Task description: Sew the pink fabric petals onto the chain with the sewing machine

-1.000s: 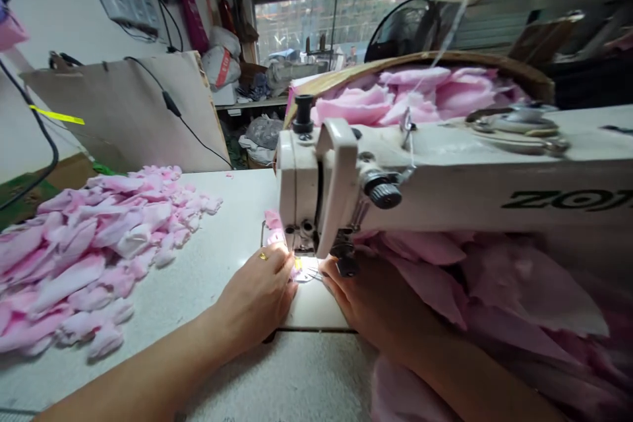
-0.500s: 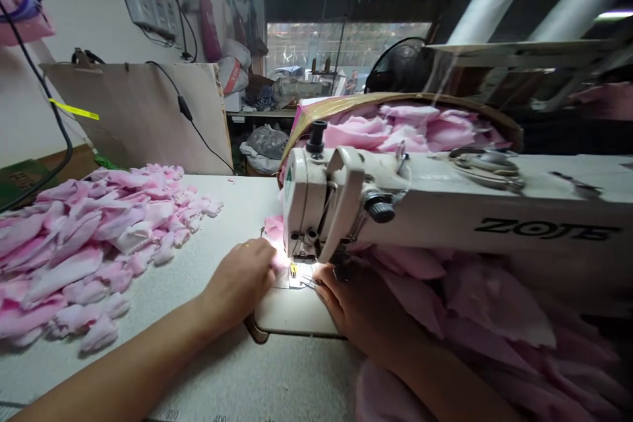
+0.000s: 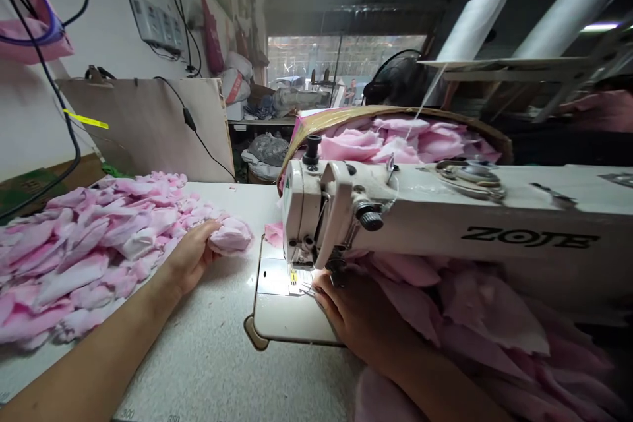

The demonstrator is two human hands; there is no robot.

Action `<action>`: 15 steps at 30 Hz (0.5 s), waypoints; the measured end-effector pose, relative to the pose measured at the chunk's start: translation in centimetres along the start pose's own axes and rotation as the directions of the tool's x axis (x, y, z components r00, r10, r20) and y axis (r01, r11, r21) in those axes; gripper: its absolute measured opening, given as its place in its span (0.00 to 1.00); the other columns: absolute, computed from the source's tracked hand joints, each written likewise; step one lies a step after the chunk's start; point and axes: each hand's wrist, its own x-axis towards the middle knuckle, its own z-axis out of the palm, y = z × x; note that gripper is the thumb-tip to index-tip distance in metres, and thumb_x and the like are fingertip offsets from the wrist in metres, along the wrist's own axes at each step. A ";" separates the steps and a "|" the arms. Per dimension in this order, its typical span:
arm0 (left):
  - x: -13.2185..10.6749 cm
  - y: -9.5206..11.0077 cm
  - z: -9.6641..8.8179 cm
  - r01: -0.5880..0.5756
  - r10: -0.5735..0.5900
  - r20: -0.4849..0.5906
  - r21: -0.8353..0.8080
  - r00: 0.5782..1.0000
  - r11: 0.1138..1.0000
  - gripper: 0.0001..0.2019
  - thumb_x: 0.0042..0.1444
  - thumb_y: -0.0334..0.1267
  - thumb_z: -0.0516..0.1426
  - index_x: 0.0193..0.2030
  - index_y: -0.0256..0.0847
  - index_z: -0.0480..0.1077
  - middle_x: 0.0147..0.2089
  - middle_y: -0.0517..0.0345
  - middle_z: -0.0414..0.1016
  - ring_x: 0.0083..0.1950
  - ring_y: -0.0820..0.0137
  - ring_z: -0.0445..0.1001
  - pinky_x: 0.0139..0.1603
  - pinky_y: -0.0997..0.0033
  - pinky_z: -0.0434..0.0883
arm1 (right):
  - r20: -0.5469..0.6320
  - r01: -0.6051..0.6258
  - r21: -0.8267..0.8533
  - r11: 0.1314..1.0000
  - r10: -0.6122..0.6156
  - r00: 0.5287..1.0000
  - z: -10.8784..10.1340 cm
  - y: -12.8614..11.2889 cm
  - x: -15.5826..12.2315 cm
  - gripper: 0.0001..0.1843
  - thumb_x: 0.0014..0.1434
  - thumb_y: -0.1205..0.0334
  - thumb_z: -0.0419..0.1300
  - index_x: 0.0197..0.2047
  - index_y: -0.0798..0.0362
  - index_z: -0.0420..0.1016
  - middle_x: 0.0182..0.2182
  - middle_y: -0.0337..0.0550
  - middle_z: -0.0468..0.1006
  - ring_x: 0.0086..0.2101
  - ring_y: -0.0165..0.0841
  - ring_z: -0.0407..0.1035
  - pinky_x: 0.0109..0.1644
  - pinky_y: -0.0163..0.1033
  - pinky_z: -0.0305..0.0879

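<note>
My left hand pinches a small bunched pink fabric piece above the table, at the right edge of a heap of similar pieces. Under the arm of the white sewing machine, my right hand rests with fingers pressed together just right of the lit needle plate. Thin threads lie by its fingertips; whether it holds them or cloth is hidden. Pink fabric is piled beside and behind the right wrist. A small pink scrap lies behind the plate.
Behind the machine stands a box full of pink fabric. Two white thread cones sit on a stand at upper right. A board stands along the table's back left, with a cable hanging over it.
My left hand has moved left from beside the needle area to the heap's edge, with a pink fabric piece in its fingers. My right hand has stayed by the needle plate.
</note>
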 end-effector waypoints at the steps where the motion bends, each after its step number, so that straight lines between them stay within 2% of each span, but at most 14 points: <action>1: 0.1 0.0 0.0 0.011 -0.011 -0.005 -0.018 1.000 1.000 0.14 0.47 0.45 0.62 0.34 0.38 0.68 0.31 0.62 0.66 0.31 0.75 0.64 0.27 0.80 0.68 | 0.012 -0.004 -0.001 1.000 0.005 1.000 0.0 0.0 0.0 0.07 0.59 0.70 0.54 0.31 0.55 0.72 0.26 0.42 0.71 0.28 0.34 0.63 0.32 0.39 0.51; 11: 0.2 0.1 0.1 0.068 -0.074 -0.062 -0.095 0.995 0.993 0.09 0.50 0.39 0.59 0.34 0.36 0.69 0.32 0.59 0.69 0.28 0.75 0.67 0.25 0.79 0.70 | 0.024 -0.010 0.031 0.999 0.010 1.000 0.2 0.0 0.0 0.08 0.61 0.70 0.52 0.34 0.55 0.72 0.27 0.43 0.72 0.30 0.35 0.64 0.33 0.39 0.53; 15: 0.3 0.0 0.0 0.071 -0.076 -0.058 -0.083 0.995 0.994 0.09 0.51 0.41 0.59 0.35 0.37 0.69 0.32 0.59 0.70 0.30 0.75 0.68 0.28 0.78 0.71 | 0.030 -0.015 0.044 0.999 0.014 0.999 0.2 0.1 0.0 0.08 0.60 0.70 0.52 0.34 0.55 0.72 0.28 0.44 0.73 0.30 0.35 0.64 0.34 0.39 0.54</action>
